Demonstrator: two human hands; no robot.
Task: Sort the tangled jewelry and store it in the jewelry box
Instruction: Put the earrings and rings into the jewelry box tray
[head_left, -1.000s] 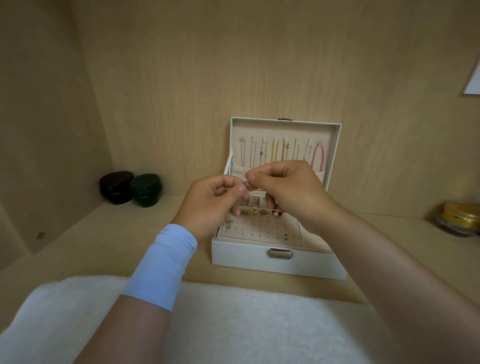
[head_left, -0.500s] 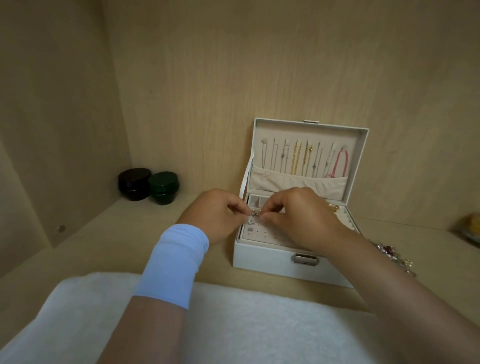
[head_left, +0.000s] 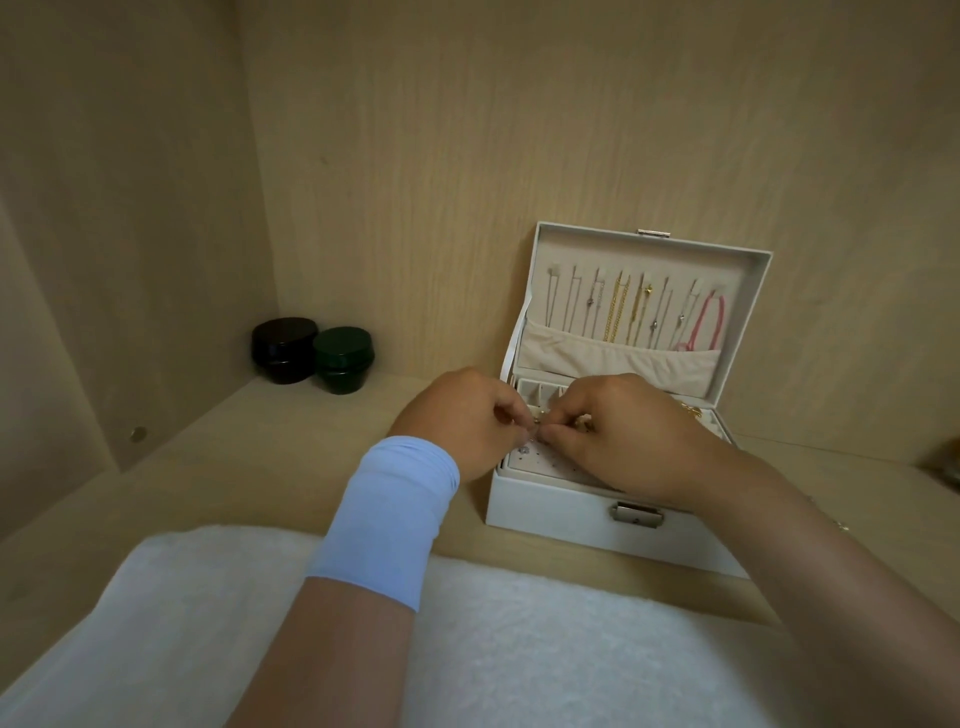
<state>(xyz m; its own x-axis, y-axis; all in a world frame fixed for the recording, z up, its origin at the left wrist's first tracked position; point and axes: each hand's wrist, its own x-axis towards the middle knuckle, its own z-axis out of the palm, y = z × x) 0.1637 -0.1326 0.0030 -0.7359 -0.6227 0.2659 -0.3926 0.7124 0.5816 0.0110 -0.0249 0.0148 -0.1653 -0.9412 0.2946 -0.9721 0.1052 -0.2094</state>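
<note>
You held your left hand (head_left: 462, 415) and right hand (head_left: 623, 434) low over the perforated cream panel (head_left: 545, 467) of the open white rectangular jewelry box (head_left: 571, 525), both pinching one tiny pale jewelry piece (head_left: 538, 423), probably to seat it there.

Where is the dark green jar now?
In the head view, the dark green jar stands by the back wall, just right of the black jar, left of the jewelry box.

White jewelry box (head_left: 571, 535), lid up w/ chains (head_left: 618, 312) inside; earring (head_left: 539, 415) pinched over tray (head_left: 550, 470)
</note>
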